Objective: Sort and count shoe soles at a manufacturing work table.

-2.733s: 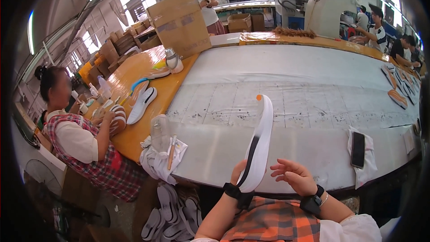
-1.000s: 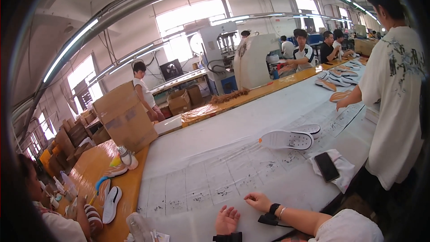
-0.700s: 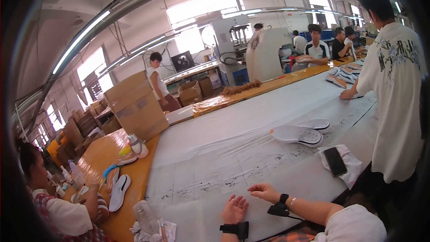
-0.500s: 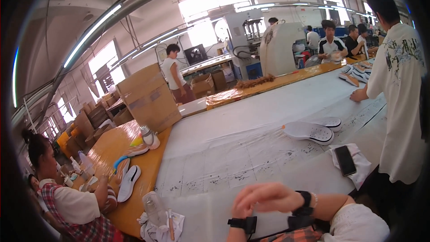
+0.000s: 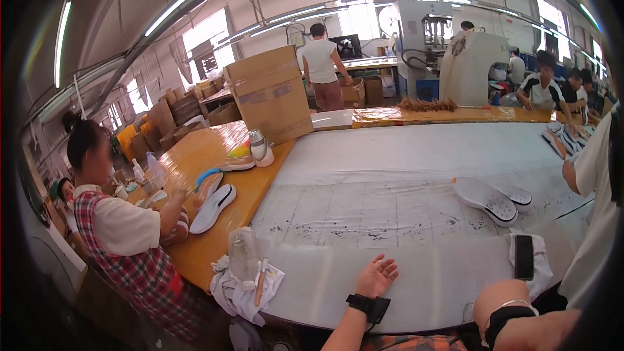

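Observation:
My left hand (image 5: 377, 277) is palm up above the near part of the sheet-covered table (image 5: 305, 273). Its fingers are apart and it holds nothing; a black band circles the wrist. At lower right, close to the camera, is my right hand (image 5: 499, 294), with a bracelet and a black band at its wrist. Its fingers are hidden. Just beyond it, a black phone (image 5: 523, 257) rests on a white cloth (image 5: 539, 266). Farther back lie a large white shoe sole (image 5: 482, 200) and another sole (image 5: 517, 196), partly behind it.
A clear bottle (image 5: 242, 255) and a wooden-handled tool (image 5: 261, 282) lie on a crumpled cloth (image 5: 227, 289) at left. A co-worker (image 5: 127, 227) handles a shoe there, beside a white sole (image 5: 213, 209). A cardboard box (image 5: 273, 97) stands behind. Another person (image 5: 595, 221) is close at right.
My hands, close together before, are now apart: the left is turned palm up, and the right has moved to the lower right. The view has swung left.

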